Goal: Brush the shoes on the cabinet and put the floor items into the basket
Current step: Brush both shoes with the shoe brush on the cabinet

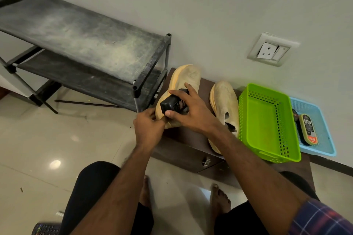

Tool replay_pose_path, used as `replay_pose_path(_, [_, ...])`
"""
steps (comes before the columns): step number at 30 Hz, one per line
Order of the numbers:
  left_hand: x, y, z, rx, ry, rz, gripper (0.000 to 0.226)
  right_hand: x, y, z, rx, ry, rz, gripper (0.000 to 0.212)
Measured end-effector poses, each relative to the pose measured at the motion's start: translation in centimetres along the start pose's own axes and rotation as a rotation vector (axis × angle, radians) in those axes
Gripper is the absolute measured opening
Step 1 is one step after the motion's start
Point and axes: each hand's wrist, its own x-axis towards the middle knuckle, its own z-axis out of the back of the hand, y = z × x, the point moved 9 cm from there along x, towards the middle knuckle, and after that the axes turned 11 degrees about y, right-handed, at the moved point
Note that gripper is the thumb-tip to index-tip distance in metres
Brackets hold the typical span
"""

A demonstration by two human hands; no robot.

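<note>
- Brushing is under way on the low brown cabinet (183,150) by the wall: the right hand (191,112) has its fingers (170,114) and thumb curled round a black brush (172,104) and presses it on the left shoe (186,76).
- The left hand (149,128) pinches that shoe's heel end at the cabinet's edge, fingers closed on it.
- The right shoe (225,97) lies just beside, touching the green basket (267,120), which looks empty.
- A blue tray (322,131) behind the basket holds a polish sponge (307,129).
- A remote control (45,229) lies on the floor (57,139) near the person's knee, not yet in the basket.
- Risk, as I judge it: the gripped shoe overhangs the edge, so a hard stroke could push it off if the pinch loosens.
- A wide stroke could also knock the right shoe into the basket and shift it.
- The remote sits close to the feet and could be stepped on.
</note>
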Motion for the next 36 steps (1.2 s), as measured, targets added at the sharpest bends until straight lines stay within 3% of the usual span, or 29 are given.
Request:
replay_pose_path(4, [0.0,0.5,0.1,-0.087,-0.009,0.06,0.039,-1.2,-0.8,2.4,-0.116,-0.249,-0.04,0.08])
replay_pose_path(6, [0.0,0.8,0.0,-0.125,-0.006,0.076,0.043,-2.4,-1.4,3.2,-0.094,-0.297,-0.066,0.089])
replay_pose_path(11, [0.1,1.6,-0.9,-0.311,0.011,0.155,0.031,-3.1,1.3,-0.5,-0.25,0.041,0.204,0.094])
replay_pose_path(16, [0.3,2.1,-1.1,-0.313,0.015,0.178,0.024,-1.4,1.2,-0.7,-0.213,0.063,0.243,0.095])
replay_pose_path(20, [1.3,2.4,-1.6,-0.21,0.057,0.235,0.023,-1.4,-0.6,-0.1,0.041,-0.018,0.112,0.092])
replay_pose_path(24, [2.0,3.1,-2.2,-0.243,0.139,0.276,0.015,-0.7,-1.5,-0.6,0.032,-0.016,-0.018,0.092])
replay_pose_path(31, [1.8,3.2,-1.8,-0.293,0.092,0.274,0.026,-0.6,-2.4,-1.2,0.03,-0.293,-0.396,0.093])
replay_pose_path(36, [1.6,2.5,-1.3,-0.272,0.06,0.253,0.017,-2.1,-3.5,-1.0,0.28,-0.479,-0.608,0.081])
